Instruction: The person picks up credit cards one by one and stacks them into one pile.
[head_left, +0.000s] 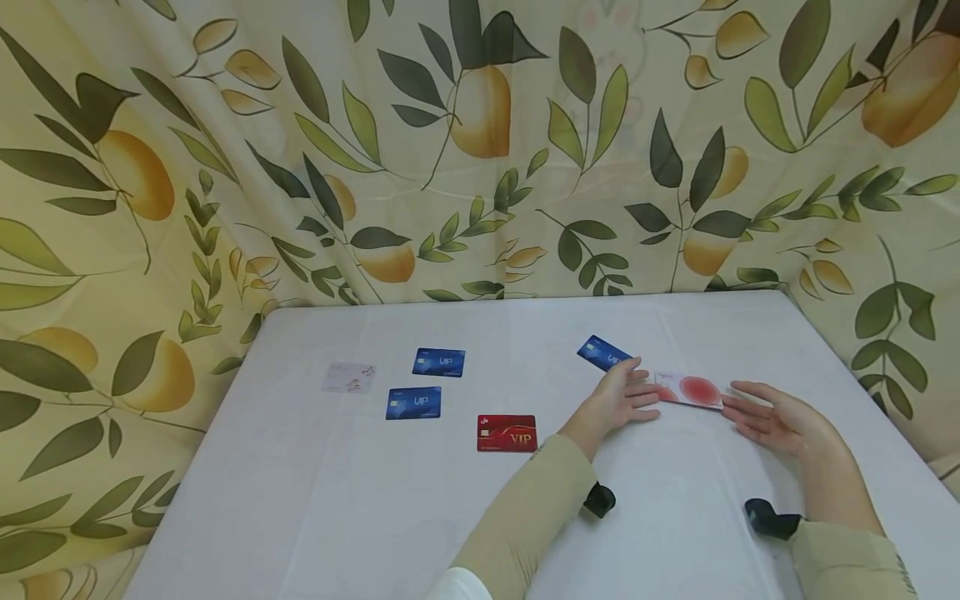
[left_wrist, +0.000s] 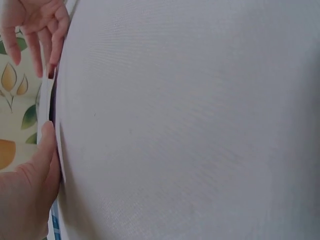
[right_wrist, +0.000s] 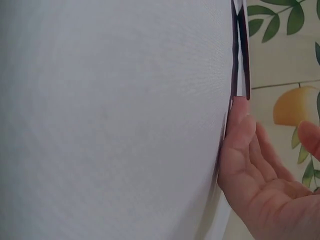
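A white card with red circles (head_left: 700, 390) lies between my two hands at the right of the table. My left hand (head_left: 626, 398), its fingers extended, is at the card's left end, partly over a blue VIP card (head_left: 600, 352) behind it. At the card's right end, my right hand (head_left: 780, 417) touches it with fingertips, palm turned inward. Seen edge-on in the right wrist view, the card (right_wrist: 245, 60) has a narrow gap beneath it, above the tabletop. The left wrist view shows my left hand (left_wrist: 32, 185) low at its near end.
Two blue VIP cards (head_left: 438, 362) lie left of centre, with a pale flowered card (head_left: 350, 377) beside them. A red VIP card (head_left: 507, 433) lies nearer the middle. The white-covered table (head_left: 337, 517) meets a leaf-and-fruit patterned curtain (head_left: 480, 200) at its back.
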